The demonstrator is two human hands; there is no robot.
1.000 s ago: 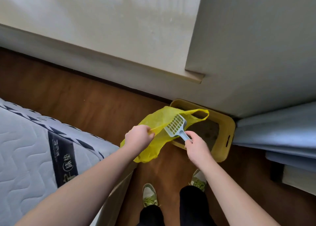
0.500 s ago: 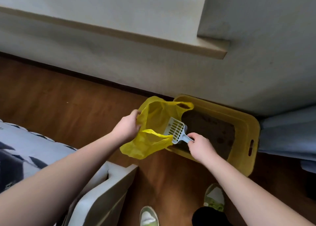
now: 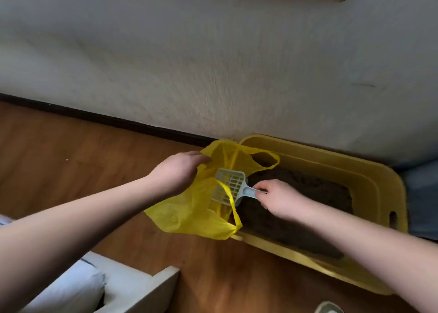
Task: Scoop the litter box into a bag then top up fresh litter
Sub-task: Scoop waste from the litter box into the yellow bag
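A yellow litter box (image 3: 374, 182) holding dark brown litter (image 3: 315, 194) stands on the wooden floor against the wall. A thin yellow plastic bag (image 3: 189, 213) hangs at the box's left end, its mouth held open. My left hand (image 3: 176, 174) grips the bag's upper left edge. My right hand (image 3: 282, 198) holds the handle of a pale blue slotted litter scoop (image 3: 228, 189). The scoop's head sits inside the bag's mouth, behind one bag handle, and looks empty.
A white wall (image 3: 213, 63) with a dark skirting strip (image 3: 106, 118) runs behind the box. A white bed frame corner (image 3: 142, 286) with mattress sits at the lower left. Blue fabric (image 3: 422, 194) lies right of the box. A shoe tip (image 3: 329, 309) shows at the bottom.
The camera has dropped closer to the floor and box. The bag's mouth has widened, and the scoop head now sits deeper inside the bag.
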